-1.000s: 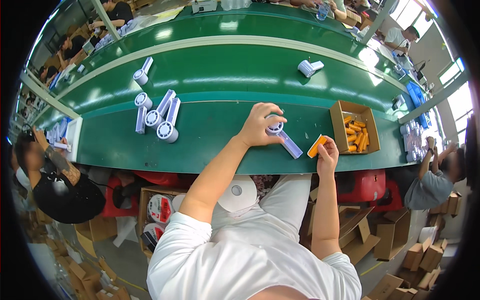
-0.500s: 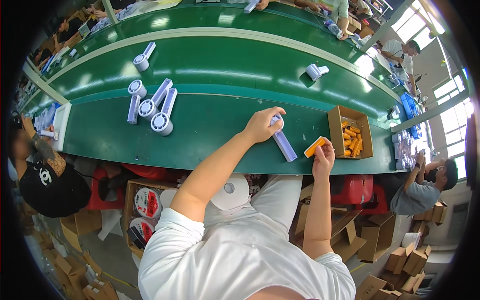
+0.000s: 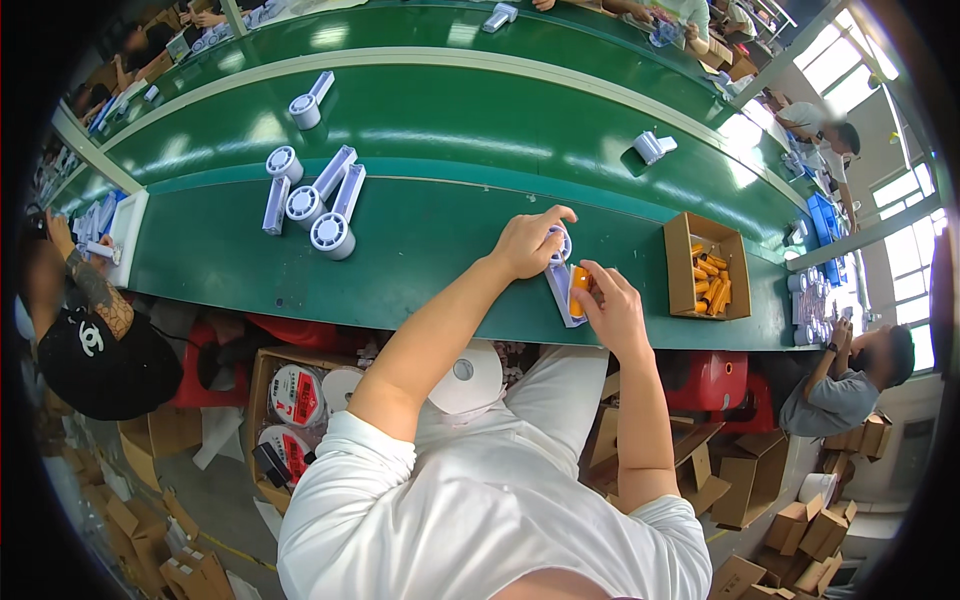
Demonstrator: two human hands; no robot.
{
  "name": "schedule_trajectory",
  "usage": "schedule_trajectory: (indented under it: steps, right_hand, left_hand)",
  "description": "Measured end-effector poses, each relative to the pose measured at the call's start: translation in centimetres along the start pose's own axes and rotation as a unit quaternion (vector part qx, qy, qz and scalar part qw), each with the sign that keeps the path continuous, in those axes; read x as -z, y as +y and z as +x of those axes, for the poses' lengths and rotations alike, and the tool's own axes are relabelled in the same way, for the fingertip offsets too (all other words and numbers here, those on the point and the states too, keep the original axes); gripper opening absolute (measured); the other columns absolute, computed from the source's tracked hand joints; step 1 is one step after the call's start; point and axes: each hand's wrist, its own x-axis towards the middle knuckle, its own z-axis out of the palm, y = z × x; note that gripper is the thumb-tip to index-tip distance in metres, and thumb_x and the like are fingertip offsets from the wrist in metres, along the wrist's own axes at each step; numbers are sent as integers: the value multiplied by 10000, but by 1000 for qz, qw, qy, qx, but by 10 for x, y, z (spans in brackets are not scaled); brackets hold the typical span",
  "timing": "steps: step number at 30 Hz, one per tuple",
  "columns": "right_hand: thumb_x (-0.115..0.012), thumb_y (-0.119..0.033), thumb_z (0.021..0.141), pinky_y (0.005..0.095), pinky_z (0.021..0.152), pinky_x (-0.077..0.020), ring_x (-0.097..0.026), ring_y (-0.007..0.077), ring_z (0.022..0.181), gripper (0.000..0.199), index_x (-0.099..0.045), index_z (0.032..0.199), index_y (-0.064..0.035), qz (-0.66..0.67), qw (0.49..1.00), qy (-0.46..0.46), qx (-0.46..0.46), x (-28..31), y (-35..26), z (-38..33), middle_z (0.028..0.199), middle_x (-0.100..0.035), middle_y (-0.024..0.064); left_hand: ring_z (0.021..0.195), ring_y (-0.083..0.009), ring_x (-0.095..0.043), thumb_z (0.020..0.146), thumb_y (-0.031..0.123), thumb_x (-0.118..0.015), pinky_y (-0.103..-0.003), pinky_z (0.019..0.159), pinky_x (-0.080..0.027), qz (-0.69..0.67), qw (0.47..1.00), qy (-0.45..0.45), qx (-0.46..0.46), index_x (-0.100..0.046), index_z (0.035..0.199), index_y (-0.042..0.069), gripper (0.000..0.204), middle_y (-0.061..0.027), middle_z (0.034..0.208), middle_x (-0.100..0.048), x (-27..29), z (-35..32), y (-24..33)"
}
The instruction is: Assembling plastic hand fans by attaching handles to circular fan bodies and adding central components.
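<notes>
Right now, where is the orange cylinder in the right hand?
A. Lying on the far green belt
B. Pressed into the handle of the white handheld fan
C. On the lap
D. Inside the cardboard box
B: the right hand presses the orange cylinder into the white handheld fan, whose round head the left hand steadies.

Bare green surface [image 3: 430, 250] lies open between the cluster of white fans [image 3: 315, 200] on the left and the hands' spot. To the right, the cardboard box [image 3: 684, 262] of orange cells stands near, narrowing passage there.

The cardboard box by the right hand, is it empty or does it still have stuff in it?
Not empty: the open cardboard box holds a pile of orange cylinders against its right side.
</notes>
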Motion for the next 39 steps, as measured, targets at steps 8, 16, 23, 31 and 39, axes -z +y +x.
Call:
schedule_trajectory:
  steps: [8,16,23,31,39]
  right_hand:
    - [-683,-148,873,361,644,-528,-628,292,722,335,-620,1186,-46,-139,981,56,125,-8,-7,-1,889,-618,129]
    - [-671,-168,875,382,639,-515,-613,287,720,315,-621,1173,-77,-195,976,-50,87,-8,-16,9,852,-574,99]
    - [-670,-182,868,403,623,-500,-605,289,718,320,-649,1181,-120,-197,970,-138,46,0,-15,13,837,-545,84]
    - [-678,-47,834,314,672,-497,-594,176,730,393,-599,1219,-33,94,986,-68,-121,-14,9,-11,889,-592,89]
    - [-676,-7,807,355,729,-502,-616,238,746,359,-579,1153,-3,-10,995,31,-98,-39,11,-11,890,-621,120]
  left_hand:
    - [735,-356,-659,837,130,-533,-445,643,-504,9,1000,-2,-9,-544,1096,122,259,-127,787,-680,4,3,3]
    - [726,-350,-660,825,126,-536,-444,633,-507,26,999,10,-23,-546,1098,125,273,-118,790,-682,3,2,1]
    - [712,-337,-661,826,128,-534,-439,604,-504,36,998,12,-39,-545,1089,131,263,-105,786,-684,3,0,2]
    - [685,-340,-653,819,123,-536,-431,596,-502,23,999,15,-30,-533,1110,123,291,-114,782,-680,-2,1,-5]
    - [666,-342,-651,812,119,-539,-431,592,-505,13,999,23,-22,-539,1119,128,308,-115,784,-678,-5,6,-3]
